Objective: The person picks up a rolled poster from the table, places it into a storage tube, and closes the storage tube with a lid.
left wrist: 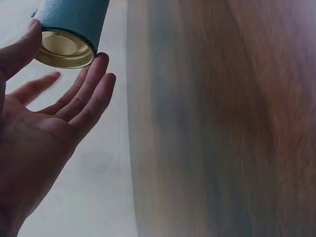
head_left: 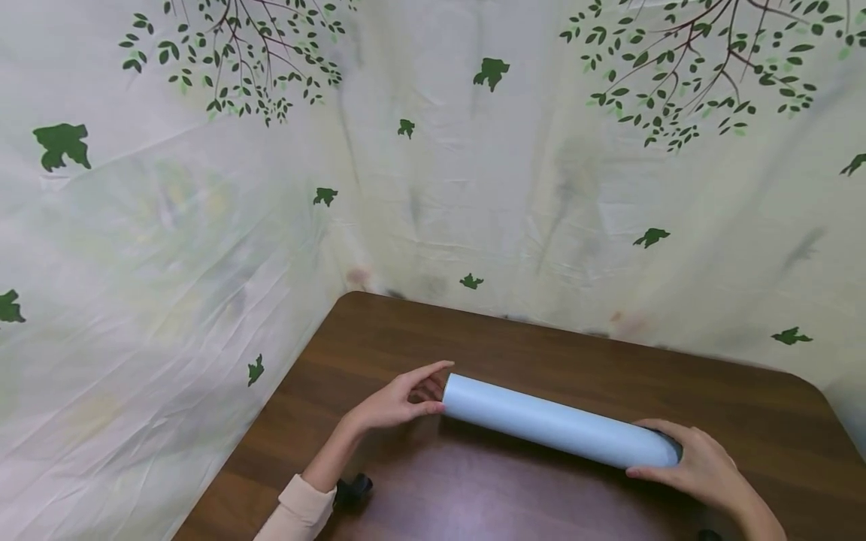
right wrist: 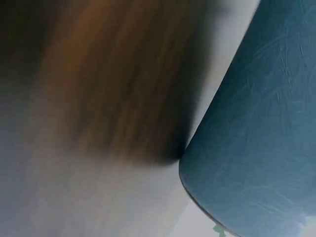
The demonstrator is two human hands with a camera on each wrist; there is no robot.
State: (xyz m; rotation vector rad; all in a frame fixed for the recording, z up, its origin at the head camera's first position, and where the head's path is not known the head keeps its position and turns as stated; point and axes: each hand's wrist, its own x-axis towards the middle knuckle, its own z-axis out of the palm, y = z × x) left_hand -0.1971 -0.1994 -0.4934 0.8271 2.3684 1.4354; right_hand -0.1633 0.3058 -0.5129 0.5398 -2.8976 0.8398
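Observation:
A long light-blue cylindrical tube (head_left: pixel 541 421) slants above the brown table, its right end nearer me. At its left end my left hand (head_left: pixel 399 400) touches it with thumb and fingertips on opposite sides of the rim. In the left wrist view, a gold-coloured recessed metal end (left wrist: pixel 66 48) faces the palm, and the other fingers stand loosely spread. My right hand (head_left: pixel 700 462) grips the tube's right end between thumb and fingers, partly hiding that end. The right wrist view shows the tube's textured surface (right wrist: pixel 252 128) up close, with no hand visible.
The wood-grain table (head_left: pixel 528 496) has rounded far corners. Pale fabric (head_left: pixel 440 195) printed with green leaves and branches hangs behind it and along the left. A black object (head_left: pixel 353 490) shows beside my left wrist, and another dark piece (head_left: pixel 709 535) by the right.

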